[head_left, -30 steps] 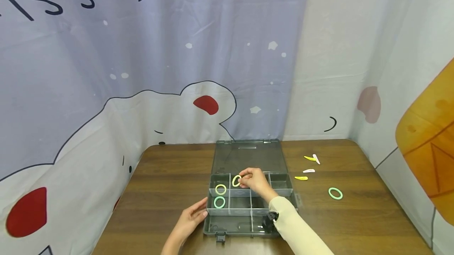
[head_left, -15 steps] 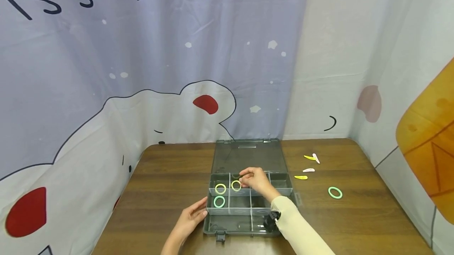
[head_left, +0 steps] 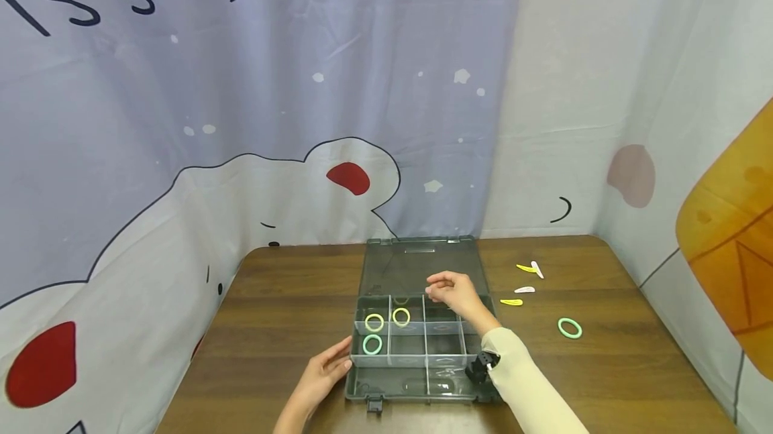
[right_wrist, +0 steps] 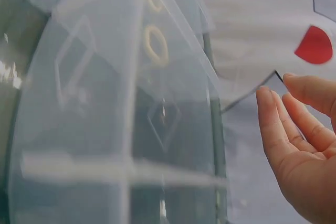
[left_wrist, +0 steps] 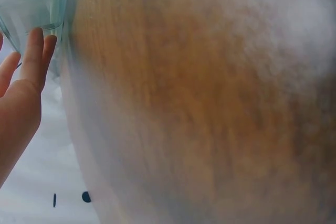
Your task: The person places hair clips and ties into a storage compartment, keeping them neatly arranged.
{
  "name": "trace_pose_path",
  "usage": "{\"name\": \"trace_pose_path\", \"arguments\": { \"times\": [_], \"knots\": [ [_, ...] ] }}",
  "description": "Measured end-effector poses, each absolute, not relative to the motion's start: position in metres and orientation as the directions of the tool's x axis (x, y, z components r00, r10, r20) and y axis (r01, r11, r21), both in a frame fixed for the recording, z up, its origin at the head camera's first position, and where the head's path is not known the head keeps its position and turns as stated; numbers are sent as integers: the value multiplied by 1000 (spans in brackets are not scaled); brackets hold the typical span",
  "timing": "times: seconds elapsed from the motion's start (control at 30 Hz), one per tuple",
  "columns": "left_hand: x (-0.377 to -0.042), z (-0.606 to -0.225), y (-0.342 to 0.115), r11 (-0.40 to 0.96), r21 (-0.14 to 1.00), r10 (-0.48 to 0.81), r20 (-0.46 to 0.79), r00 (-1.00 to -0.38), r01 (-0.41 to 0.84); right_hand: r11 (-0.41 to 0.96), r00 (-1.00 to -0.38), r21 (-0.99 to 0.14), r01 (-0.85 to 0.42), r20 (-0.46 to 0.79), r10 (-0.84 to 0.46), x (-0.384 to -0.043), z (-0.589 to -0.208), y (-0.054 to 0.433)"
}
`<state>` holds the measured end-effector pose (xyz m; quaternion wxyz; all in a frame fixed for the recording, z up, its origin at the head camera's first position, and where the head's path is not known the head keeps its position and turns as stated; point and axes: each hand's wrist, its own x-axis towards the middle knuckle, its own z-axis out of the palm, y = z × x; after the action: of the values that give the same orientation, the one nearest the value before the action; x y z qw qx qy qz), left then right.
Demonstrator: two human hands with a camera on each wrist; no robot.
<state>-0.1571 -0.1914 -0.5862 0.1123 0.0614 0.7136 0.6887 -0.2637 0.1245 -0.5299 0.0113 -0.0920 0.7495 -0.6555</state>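
A dark see-through compartment box (head_left: 389,359) stands open on the table. My left hand (head_left: 320,382) rests straight fingers against its left side, also seen in the left wrist view. Above the back row hovers my right hand (head_left: 457,296), fingers loosely bent with nothing between them. In the right wrist view the right hand (right_wrist: 302,145) shows bare fingertips. One yellow ring-shaped hair tie (head_left: 366,324) lies in the back left compartment, another yellow hair tie (head_left: 393,317) in the compartment beside it. A mint hair tie (head_left: 364,345) sits in the middle row's left compartment.
The box's lid (head_left: 417,266) lies folded back behind it. To the right are a yellow hair clip (head_left: 512,302), a white clip (head_left: 525,290) and a crossed pair of clips (head_left: 537,270). A green hair tie (head_left: 560,325) lies further right. A printed curtain (head_left: 362,85) hangs behind.
My right hand let go of the yellow hair tie, which came down in the second back compartment. The hand then moved up and to the right. My left hand stayed at the box.
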Motion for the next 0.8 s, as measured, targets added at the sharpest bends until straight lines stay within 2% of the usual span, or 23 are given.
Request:
{"name": "trace_pose_path", "arguments": {
  "times": [0.3,0.57,0.8],
  "knots": [
    [-158,-587,-192,50,997,243,-69,-968,-59,184,-991,-975,-126,115,-70,-265,-521,177],
    [-158,-590,-193,62,997,249,-61,-967,-47,281,-984,-946,-160,177,36,-247,-523,231],
    [-158,-591,-193,43,998,249,-61,-966,-52,343,-983,-933,-105,150,107,-230,-531,270]
  ]
}}
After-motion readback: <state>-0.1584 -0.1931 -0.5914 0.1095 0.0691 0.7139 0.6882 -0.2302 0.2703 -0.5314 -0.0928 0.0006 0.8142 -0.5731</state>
